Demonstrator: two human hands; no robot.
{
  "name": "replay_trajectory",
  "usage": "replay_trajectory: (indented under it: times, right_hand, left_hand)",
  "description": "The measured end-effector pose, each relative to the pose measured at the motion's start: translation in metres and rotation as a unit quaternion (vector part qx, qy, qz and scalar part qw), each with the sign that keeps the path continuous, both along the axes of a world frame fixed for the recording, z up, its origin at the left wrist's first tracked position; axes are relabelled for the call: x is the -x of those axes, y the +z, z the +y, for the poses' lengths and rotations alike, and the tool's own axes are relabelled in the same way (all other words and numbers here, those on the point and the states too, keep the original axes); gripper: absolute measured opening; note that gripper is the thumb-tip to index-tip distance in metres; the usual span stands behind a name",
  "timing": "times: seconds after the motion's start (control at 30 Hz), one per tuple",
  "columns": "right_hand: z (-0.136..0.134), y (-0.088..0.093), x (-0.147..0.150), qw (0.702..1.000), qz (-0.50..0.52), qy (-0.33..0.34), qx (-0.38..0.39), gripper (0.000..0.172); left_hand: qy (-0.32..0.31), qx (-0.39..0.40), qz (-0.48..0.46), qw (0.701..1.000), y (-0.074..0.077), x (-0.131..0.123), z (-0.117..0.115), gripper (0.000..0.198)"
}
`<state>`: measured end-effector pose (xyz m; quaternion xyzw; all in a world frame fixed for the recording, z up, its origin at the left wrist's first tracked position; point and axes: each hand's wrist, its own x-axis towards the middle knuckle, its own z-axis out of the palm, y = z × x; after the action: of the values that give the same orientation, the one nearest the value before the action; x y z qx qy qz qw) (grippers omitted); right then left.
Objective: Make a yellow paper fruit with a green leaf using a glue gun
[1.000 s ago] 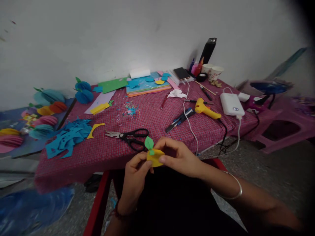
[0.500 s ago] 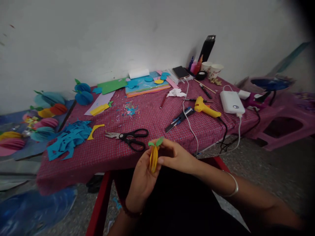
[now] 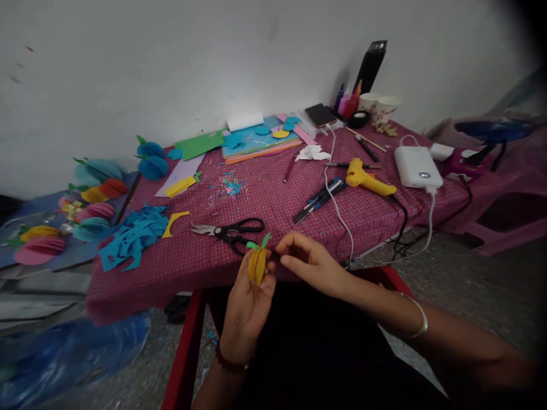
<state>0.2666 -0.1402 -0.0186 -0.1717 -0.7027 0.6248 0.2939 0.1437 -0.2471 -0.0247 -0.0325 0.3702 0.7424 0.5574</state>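
My left hand [image 3: 248,304] holds a yellow folded-paper pumpkin [image 3: 257,266] with green paper leaves at its top, above the table's front edge. Its pleats are slightly fanned out. Just right of the pumpkin, my right hand [image 3: 314,265] is raised with thumb and fingers apart and nothing between them. Black-handled scissors [image 3: 231,229] lie on the checked cloth beyond the pumpkin. A yellow hot glue gun [image 3: 367,178] and a utility knife [image 3: 319,199] rest farther right.
Blue paper scraps [image 3: 134,234] and several finished paper pumpkins [image 3: 96,212] are at left. Coloured paper sheets [image 3: 199,144] lie at the back. A white power bank [image 3: 417,167] with a cable [image 3: 337,210], paper cups [image 3: 387,108] and a black flask [image 3: 371,68] stand at right.
My right hand has let go of the yellow paper pumpkin and moved off to the right. The pumpkin, in my left hand, has turned and its folds look wider. The view has shifted slightly.
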Motion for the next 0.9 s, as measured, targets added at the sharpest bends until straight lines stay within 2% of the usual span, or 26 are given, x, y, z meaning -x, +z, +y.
replay_trajectory:
  times: [0.1, 0.23, 0.3, 0.57, 0.7, 0.9]
  right_hand:
    - [-0.006, 0.003, -0.002, 0.992, -0.028, -0.027, -0.117, 0.010]
    - [-0.011, 0.010, -0.004, 0.980, -0.067, -0.014, -0.186, 0.024]
    - [-0.013, 0.013, -0.005, 0.973, -0.088, -0.017, -0.213, 0.032]
    - [-0.016, 0.010, -0.003, 0.954, -0.127, -0.024, -0.272, 0.050]
    - [-0.016, 0.002, -0.001, 0.958, -0.133, -0.037, -0.253, 0.048]
    - [-0.010, -0.002, 0.000, 0.991, -0.108, -0.026, -0.074, 0.049]
  left_hand:
    - [0.004, -0.009, -0.010, 1.000, 0.001, 0.000, -0.001, 0.022]
    - [-0.007, -0.085, 0.041, 0.996, 0.001, -0.003, -0.006, 0.052]
    - [-0.016, -0.099, 0.063, 0.993, 0.000, -0.005, -0.007, 0.064]
    - [-0.024, -0.072, 0.092, 0.993, -0.005, -0.014, 0.001, 0.056]
    - [-0.005, -0.079, 0.135, 0.988, -0.005, -0.022, 0.003, 0.056]
    - [0.006, -0.133, 0.237, 0.962, -0.006, -0.022, -0.002, 0.044]
